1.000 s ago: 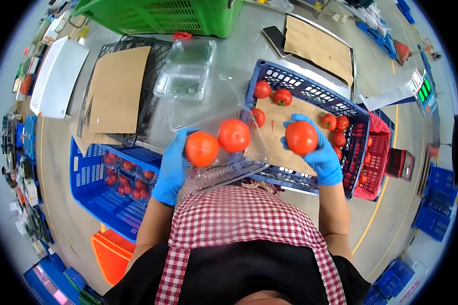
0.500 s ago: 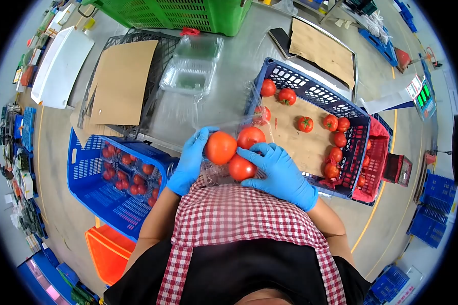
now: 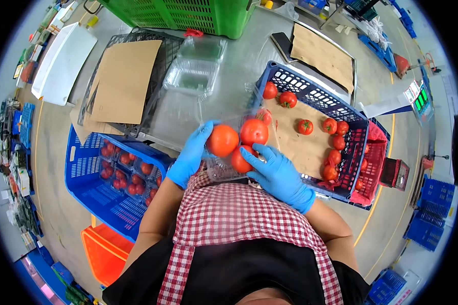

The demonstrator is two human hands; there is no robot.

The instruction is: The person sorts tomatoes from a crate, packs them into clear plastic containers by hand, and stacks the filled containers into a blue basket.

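Observation:
Three red tomatoes sit close together in front of my apron: a large one (image 3: 222,141) at the left, one (image 3: 254,132) at the upper right and one (image 3: 242,159) below. Under and around them shows a clear plastic clear-lidded container (image 3: 224,171), partly hidden. My left hand (image 3: 192,155), in a blue glove, is closed along the container's left side, against the large tomato. My right hand (image 3: 279,178), gloved too, has its thumb and fingers on the lower tomato. Its fingertips also come near the upper right one.
To the right stands a dark blue crate (image 3: 359,152) with loose tomatoes on brown paper. A blue crate (image 3: 104,195) at the left holds packed tomatoes. Ahead are transparent containers (image 3: 191,76), cardboard (image 3: 124,84), a green crate (image 3: 173,12) and a phone (image 3: 282,46).
The tomatoes have shifted slightly right in view. My right hand's fingers have drawn back from the upper tomato and moved down around the lower one.

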